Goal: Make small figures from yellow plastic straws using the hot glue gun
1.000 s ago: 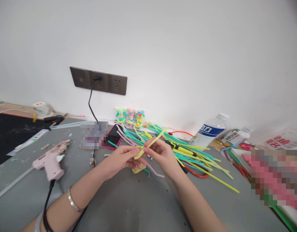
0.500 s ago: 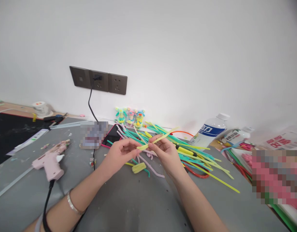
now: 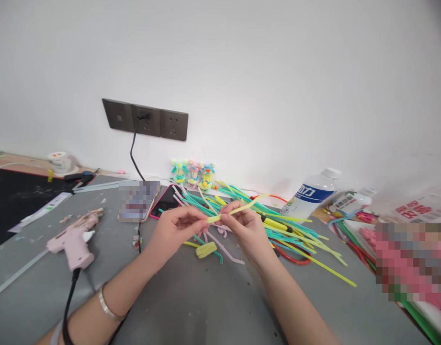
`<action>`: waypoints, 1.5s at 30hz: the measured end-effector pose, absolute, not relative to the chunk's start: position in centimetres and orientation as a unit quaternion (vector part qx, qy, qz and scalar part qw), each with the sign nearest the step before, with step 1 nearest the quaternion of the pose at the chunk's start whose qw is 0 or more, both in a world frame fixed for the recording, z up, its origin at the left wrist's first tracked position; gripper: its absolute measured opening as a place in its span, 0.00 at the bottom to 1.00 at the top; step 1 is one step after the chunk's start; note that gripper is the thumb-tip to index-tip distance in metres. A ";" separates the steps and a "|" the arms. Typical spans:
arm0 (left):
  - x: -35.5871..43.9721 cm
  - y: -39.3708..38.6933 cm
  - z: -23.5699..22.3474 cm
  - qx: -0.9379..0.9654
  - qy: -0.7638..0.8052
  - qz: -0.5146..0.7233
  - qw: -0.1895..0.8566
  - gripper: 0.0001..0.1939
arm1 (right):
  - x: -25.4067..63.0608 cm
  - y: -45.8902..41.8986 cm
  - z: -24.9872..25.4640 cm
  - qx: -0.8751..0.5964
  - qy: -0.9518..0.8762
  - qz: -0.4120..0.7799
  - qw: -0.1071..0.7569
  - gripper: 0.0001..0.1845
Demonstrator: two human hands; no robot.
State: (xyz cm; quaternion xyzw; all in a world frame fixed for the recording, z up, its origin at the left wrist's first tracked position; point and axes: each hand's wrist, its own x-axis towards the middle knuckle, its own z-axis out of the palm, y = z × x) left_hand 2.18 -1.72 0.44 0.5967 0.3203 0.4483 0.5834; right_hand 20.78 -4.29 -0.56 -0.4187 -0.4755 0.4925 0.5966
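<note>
A pale yellow pipe cleaner (image 3: 246, 207) is stretched between my two hands above the grey table (image 3: 191, 297). My left hand (image 3: 180, 230) pinches its folded left end between thumb and fingertips. Close beside it, my right hand (image 3: 243, 227) pinches the same piece, and the free end sticks up to the right, slightly bent. Below my hands lies a small yellow-green bundle of folded pipe cleaner (image 3: 206, 249). Lilac pipe cleaners (image 3: 225, 249) lie near it, and a pile of teal and yellow pipe cleaners (image 3: 302, 235) spreads behind and right of my right hand.
At left lies a pink glue gun (image 3: 74, 244) with a black cord. Phones (image 3: 164, 203) lie behind my left hand. Three small fuzzy figures (image 3: 194, 174) stand by the wall. A water bottle (image 3: 311, 194) and packets stand at right. A wall socket (image 3: 144, 119) holds a plug.
The free end of the yellow pipe cleaner now bends lower and curves more. Both hands stay almost in place, with their pinches kept.
</note>
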 end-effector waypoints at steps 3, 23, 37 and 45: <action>2.1 -1.6 0.5 0.572 0.332 0.461 0.592 0.13 | 20.9 -4.4 -0.3 -0.416 -0.486 0.501 0.583 0.14; 1.9 -1.5 0.3 0.545 0.256 0.492 0.629 0.09 | 21.6 -5.3 0.7 -0.308 -0.579 0.505 0.561 0.07; 1.4 -1.5 0.1 0.538 0.191 0.379 0.728 0.07 | 22.8 -5.9 1.5 -0.212 -0.580 0.657 0.433 0.06; 1.6 -1.4 0.2 0.520 0.230 0.398 0.720 0.09 | 22.7 -5.7 1.3 -0.258 -0.571 0.629 0.461 0.07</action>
